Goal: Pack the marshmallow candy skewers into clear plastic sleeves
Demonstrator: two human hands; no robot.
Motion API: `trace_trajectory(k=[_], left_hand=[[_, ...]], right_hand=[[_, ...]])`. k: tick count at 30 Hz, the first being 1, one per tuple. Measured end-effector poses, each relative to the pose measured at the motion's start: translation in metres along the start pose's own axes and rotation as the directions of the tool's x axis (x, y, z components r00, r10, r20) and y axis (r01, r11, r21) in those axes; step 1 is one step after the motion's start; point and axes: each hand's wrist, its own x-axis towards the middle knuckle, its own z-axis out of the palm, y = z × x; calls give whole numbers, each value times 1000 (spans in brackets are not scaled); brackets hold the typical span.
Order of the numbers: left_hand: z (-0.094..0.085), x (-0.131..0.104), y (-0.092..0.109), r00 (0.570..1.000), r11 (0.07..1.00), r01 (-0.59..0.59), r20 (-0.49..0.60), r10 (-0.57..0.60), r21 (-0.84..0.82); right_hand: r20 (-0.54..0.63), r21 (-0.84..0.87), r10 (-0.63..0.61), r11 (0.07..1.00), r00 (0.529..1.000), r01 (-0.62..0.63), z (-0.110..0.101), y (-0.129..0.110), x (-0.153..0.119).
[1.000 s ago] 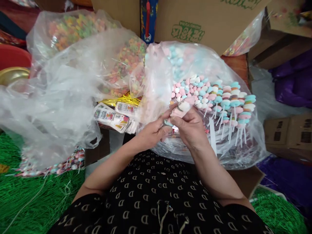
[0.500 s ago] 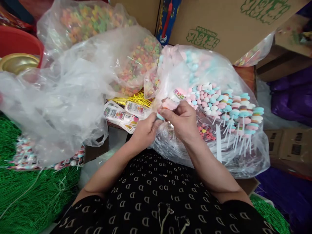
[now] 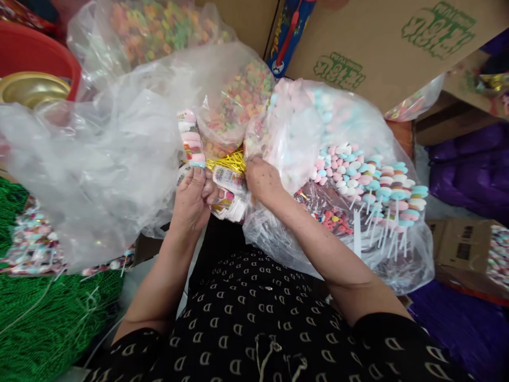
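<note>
My left hand (image 3: 193,199) is closed round the lower end of a wrapped marshmallow stick (image 3: 191,139), which stands upright above the fist with pink, white and blue pieces. My right hand (image 3: 262,179) reaches to the right end of the gold twist ties (image 3: 230,161); its fingertips are bent down there, and what they hold, if anything, is hidden. Printed clear wrappers (image 3: 228,179) lie between my hands, just below the ties. Right of my right hand, marshmallow skewers (image 3: 392,193) with white sticks lie in a large clear bag.
Bags of colourful ring candies (image 3: 246,95) lie behind my hands. A crumpled clear bag (image 3: 115,143) spreads at the left, near a red tub (image 3: 47,45) and green strands (image 3: 51,313). A cardboard box (image 3: 377,48) stands at the back. Purple bags (image 3: 469,170) are at the right.
My hands have moved apart. The left one has carried the wrapped marshmallow stick left and turned it upright; the right one has let go of it and moved to the gold ties.
</note>
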Motion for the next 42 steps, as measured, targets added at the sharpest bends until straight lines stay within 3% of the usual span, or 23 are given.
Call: trace_trajectory(k=[7, 19, 23, 26, 30, 34, 37, 39, 42], left_hand=[[-9, 8, -9, 999, 999, 31, 15, -31, -21], [-11, 10, -8, 997, 997, 61, 46, -59, -45], [-11, 9, -8, 997, 997, 68, 34, -67, -27], [-10, 10, -9, 998, 998, 58, 41, -57, -30], [-7, 10, -12, 999, 999, 40, 34, -40, -14], [0, 8, -13, 998, 999, 39, 50, -41, 34], [11, 6, -15, 994, 996, 50, 92, -56, 74], [19, 5, -18, 990, 994, 68, 119, -78, 88], [30, 3, -25, 983, 990, 108, 140, -120, 92]], right_hand=[[-17, 7, 84, 996, 996, -84, 1, 3, 7], [-25, 132, 31, 991, 999, -27, -6, 20, 6], [-117, 243, 22, 970, 993, 7, -9, 31, -1], [-183, 326, 82, 945, 980, -18, -6, 37, -5], [-262, 544, 173, 839, 950, -2, 0, 41, -8], [-295, 799, 221, 591, 930, 113, -1, 37, -20], [-278, 893, 196, 414, 940, 177, -6, 25, -34], [-305, 895, 166, 386, 938, 222, -7, 15, -41], [-396, 826, 163, 493, 904, 273, -7, 4, -45]])
